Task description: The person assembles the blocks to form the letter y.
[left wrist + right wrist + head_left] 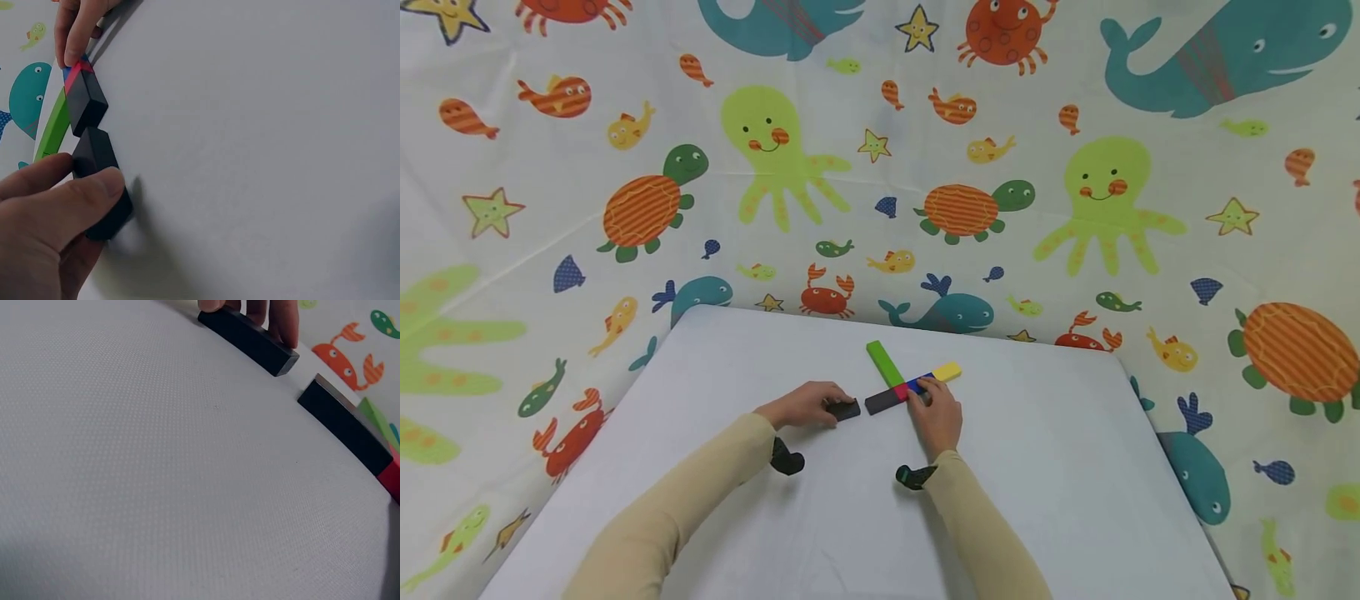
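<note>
My left hand (808,406) pinches a black block (846,410) between thumb and fingers, just left of a row of coloured blocks. A small gap parts it from a second black block (883,402) at the row's left end. Along that row come a red block (901,392), a blue block (914,386) and a yellow block (947,372). From the row a long green block (885,364) slants away towards the back left. Thumb and fingers of my right hand (938,417) hold the blue block, partly covering it.
All the blocks are on a white table (1075,467). Behind and beside it hangs a cloth (850,183) printed with sea animals. Each wrist carries a dark camera mount, such as the left mount (787,457).
</note>
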Demonstrator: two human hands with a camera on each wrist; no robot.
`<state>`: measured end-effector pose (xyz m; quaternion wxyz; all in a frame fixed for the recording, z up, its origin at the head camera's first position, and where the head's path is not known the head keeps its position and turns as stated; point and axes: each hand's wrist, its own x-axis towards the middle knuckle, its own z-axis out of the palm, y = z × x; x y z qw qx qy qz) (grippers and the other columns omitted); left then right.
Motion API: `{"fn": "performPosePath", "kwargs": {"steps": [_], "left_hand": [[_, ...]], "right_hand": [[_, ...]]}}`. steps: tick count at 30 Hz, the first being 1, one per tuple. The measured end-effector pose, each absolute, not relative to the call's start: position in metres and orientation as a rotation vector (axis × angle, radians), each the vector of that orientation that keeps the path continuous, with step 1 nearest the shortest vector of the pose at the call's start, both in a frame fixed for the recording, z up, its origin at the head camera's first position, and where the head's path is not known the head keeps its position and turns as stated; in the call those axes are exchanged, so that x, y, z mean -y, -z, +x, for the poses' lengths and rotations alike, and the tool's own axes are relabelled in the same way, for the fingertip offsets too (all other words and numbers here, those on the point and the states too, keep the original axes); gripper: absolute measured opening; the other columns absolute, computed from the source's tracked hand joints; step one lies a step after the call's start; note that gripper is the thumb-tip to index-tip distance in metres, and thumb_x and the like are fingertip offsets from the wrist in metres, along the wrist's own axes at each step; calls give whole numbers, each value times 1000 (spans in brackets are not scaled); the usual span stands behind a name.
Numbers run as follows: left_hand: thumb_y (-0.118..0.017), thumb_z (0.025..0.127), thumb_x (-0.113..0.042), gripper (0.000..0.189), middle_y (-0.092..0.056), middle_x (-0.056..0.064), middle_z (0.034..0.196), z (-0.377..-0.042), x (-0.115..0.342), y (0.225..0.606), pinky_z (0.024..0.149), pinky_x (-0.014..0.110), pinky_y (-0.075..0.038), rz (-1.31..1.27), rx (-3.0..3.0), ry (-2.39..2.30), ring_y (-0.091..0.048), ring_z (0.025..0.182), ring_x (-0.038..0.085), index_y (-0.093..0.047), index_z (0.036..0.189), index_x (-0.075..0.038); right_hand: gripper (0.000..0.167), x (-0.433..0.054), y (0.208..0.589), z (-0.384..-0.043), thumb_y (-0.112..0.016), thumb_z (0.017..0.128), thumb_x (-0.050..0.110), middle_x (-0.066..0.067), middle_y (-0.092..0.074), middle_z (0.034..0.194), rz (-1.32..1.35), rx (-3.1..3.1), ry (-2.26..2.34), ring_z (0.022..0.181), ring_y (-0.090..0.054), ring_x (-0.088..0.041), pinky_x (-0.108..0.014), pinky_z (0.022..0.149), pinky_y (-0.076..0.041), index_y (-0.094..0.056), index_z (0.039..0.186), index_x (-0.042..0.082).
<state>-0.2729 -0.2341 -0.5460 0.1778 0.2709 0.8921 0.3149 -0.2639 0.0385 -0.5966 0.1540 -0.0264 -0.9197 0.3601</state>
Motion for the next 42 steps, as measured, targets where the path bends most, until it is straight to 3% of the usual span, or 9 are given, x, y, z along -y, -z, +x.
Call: {"fn": "performPosePath", "kwargs": {"steps": [11, 29, 42], "left_hand": [[-78, 83, -12, 46, -62, 0, 116, -278, 225, 555, 91, 36, -48, 822, -2519, -942, -56, 102, 16, -66, 127, -11], [-79, 82, -13, 45, -63, 0, 114, -277, 217, 555, 89, 34, -47, 836, -2504, -948, -55, 99, 15, -67, 125, -11], [-77, 84, -11, 43, -63, 0, 114, -274, 213, 552, 90, 34, -47, 836, -2500, -937, -56, 99, 16, -66, 126, -11]], "right_hand": [[38, -38, 600, -265, -68, 91, 39, 1, -63, 128, -64, 2623, -1020, 119, -56, -20, -42, 93, -44, -71, 120, 15], [39, -38, 599, -265, -66, 92, 41, 0, -62, 129, -93, 2656, -1038, 121, -55, -20, -42, 96, -41, -70, 122, 15], [39, -38, 597, -264, -68, 91, 40, 0, -63, 128, -80, 2637, -1030, 117, -57, -20, -41, 92, -43, -70, 121, 15]]}}
